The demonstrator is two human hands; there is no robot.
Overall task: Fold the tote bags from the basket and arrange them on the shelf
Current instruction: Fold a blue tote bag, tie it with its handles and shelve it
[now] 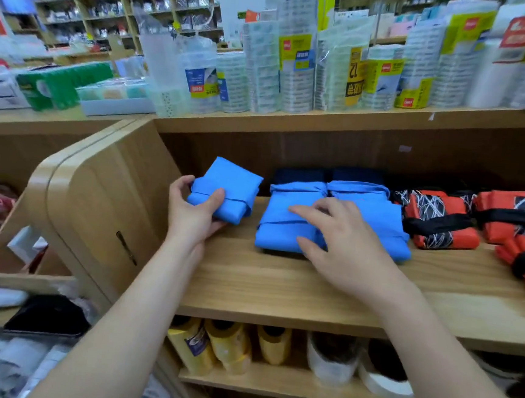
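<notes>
**Slotting a folded blue tote in beside its matches**

Gripping a folded blue tote bag (227,189) in the left hand (191,215), thumb pinned across the front fold and fingers curled beneath, most likely to stop the wrapped strap from springing loose. Held at the left end of the shelf (278,289), next to the curved side panel (103,191), tilted back and seemingly just clear of the board.

Resting the right hand (343,237) flat and spread across two blue bags (280,232) lying side by side, clamped on nothing. Probably steadying them, or nudging them rightward to widen the gap (hard to say which). Hands apart, one per job.

Sorted by colour, by the look of it: dark navy bags (301,173) tucked behind the blue pair, orange patterned bags (436,223) with black straps just beside them to the right. Hence the free spot on the left for the bundle in hand.

Judged as mid-placement: folded, not yet set down. No basket in view, so no count of bags left to fold.

Next, likely lowering the bundle flat, strap side up, snug against the left blue bag, and letting go only once seated. Risks: unfolding on release, or shoving the neighbours askew.

Elsewhere, packs of tape rolls (294,71) on the shelf above, yellow rolls (229,348) on the one below.
</notes>
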